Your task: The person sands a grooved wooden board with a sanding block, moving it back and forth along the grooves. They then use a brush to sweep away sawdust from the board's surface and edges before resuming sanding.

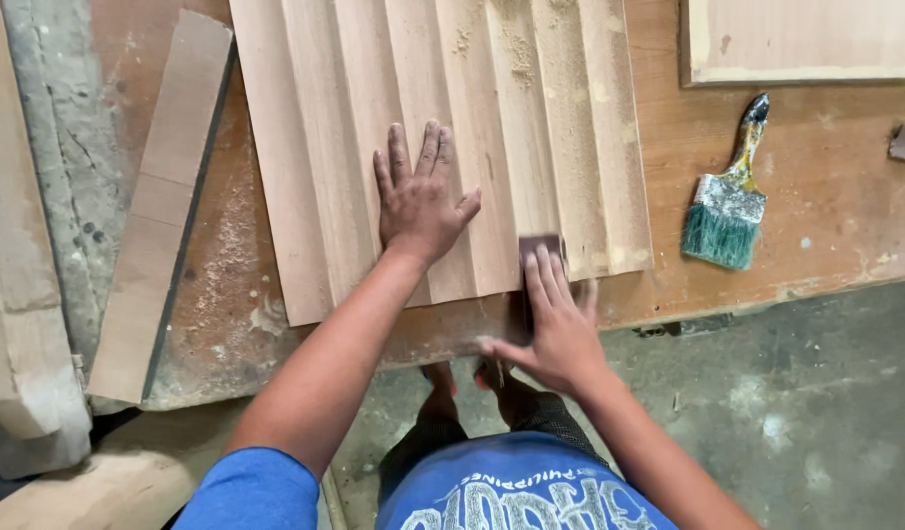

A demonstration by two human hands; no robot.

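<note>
Fluted wood panel (472, 128) lay flat on worn workbench (815, 236), long axis and ridges running away from near bench edge, leaning slightly left at far end. Near short edge sat just inside bench edge. Sawdust scattered over right-hand ridges.

Left hand (420, 201): open, fingers spread, palm pressed flat on panel's middle ridges near its near end; nothing gripped. Forearm extended straight from lower left, fingers aligned with ridges.

Right hand (558, 329): fingers laid flat over dark sanding block (541, 245), pressing it down at panel's near edge, right of left hand. Thumb splayed left, wrist hanging off bench edge.

Paintbrush (727, 201) with green bristles rested right of panel, well apart, handle pointing away. Loose wood strip (163, 206) lay left of panel, roughly parallel to it. Pale board (805, 39) sat beyond panel's far right corner.
</note>
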